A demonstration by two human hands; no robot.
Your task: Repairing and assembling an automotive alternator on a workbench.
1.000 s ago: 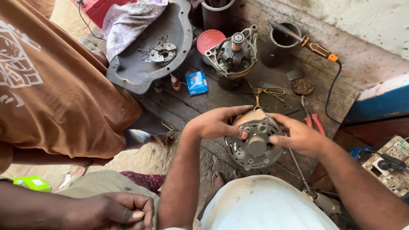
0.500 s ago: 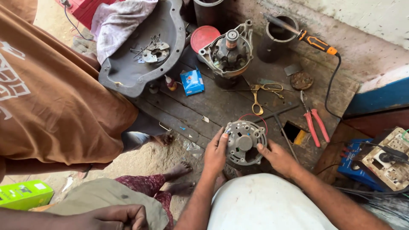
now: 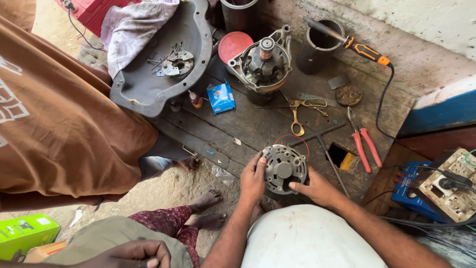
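Observation:
A round grey metal alternator housing [image 3: 284, 167] with slots rests on the dark wooden boards [image 3: 248, 126]. My left hand [image 3: 253, 179] grips its left side. My right hand [image 3: 317, 187] holds its right side, one finger pointing across the lower rim. A thin red wire [image 3: 292, 137] loops behind the housing. A second alternator part [image 3: 264, 59] with a copper-coloured shaft stands upright further back.
On the boards lie yellow-handled scissors [image 3: 300, 111], red-handled pliers [image 3: 364, 144], a T-shaped wrench [image 3: 325, 144], a blue packet [image 3: 220, 97], a red lid [image 3: 235, 45] and an orange-handled soldering iron [image 3: 364, 50]. A grey cover [image 3: 148, 84] holds small parts. A person in brown [image 3: 59, 124] bends at left.
The housing has come down from mid-air and away from me onto the boards. Both hands stayed on it and shifted to its lower sides. The camera view has tilted a little.

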